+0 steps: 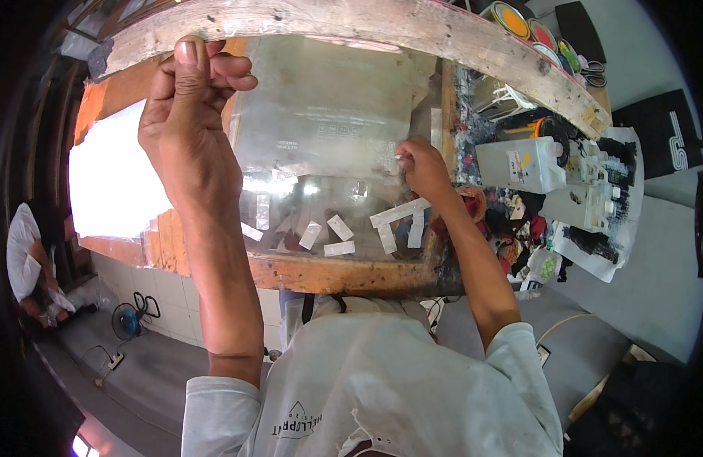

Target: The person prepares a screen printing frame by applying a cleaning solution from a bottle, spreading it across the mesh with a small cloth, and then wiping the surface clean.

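A: Position of the clear, rectangular plastic film sheet (328,114) relative to the hands?

B: It lay flat under the weathered wooden frame (351,27), on the orange-edged wooden bench (321,273); its long axis ran away from the person; the right hand (424,167) sat at its right edge, the left hand (185,137) well above its left edge, so the right was nearer.

A: Grip state?

B: Left grip clamped on the frame's bar, thumb up; right fingertips pinched together on a small white tape strip (403,158) at the sheet's edge.

A: Appearance of the sheet?

B: Glossy, catching glare; faint pale print near the middle; short white tape pieces (338,228) scattered on the near portion.
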A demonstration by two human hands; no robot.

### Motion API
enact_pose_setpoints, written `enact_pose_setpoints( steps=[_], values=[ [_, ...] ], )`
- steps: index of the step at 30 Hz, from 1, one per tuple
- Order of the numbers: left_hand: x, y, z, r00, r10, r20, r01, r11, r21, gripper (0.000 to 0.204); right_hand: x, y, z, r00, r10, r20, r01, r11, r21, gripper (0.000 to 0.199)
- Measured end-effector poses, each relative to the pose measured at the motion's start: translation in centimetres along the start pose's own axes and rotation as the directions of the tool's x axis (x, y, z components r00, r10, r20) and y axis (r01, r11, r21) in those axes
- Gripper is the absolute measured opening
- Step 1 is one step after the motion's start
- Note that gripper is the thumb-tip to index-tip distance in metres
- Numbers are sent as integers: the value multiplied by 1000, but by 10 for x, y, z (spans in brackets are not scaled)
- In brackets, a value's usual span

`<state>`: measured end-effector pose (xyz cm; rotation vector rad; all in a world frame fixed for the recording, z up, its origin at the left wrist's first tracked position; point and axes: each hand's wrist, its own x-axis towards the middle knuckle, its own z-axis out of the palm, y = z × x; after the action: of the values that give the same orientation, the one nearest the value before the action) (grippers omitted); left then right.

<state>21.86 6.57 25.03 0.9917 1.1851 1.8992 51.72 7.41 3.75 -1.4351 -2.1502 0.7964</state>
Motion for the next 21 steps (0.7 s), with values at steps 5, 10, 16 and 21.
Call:
enact_pose_setpoints(
  steps=[5, 10, 16, 21],
  values=[
    [1, 1, -2, 1000, -4, -6, 4, 1000, 16, 35, -11, 0, -9, 1000, -4, 2, 3, 991, 137, 9],
    [-1, 0, -4, 999, -19, 34, 17, 998, 52, 33, -21, -5, -6, 992, 113, 53, -119, 986, 119, 12],
    [-1, 1, -5, 1000, -13, 25, 11, 997, 81, 33, -23, -5, -2, 989, 143, 26, -145, 983, 109, 13],
    [-2, 2, -2, 999, -26, -25, 27, 1000, 10, 34, -24, 0, 1, 997, 50, 61, -52, 998, 40, 15]
  ],
)
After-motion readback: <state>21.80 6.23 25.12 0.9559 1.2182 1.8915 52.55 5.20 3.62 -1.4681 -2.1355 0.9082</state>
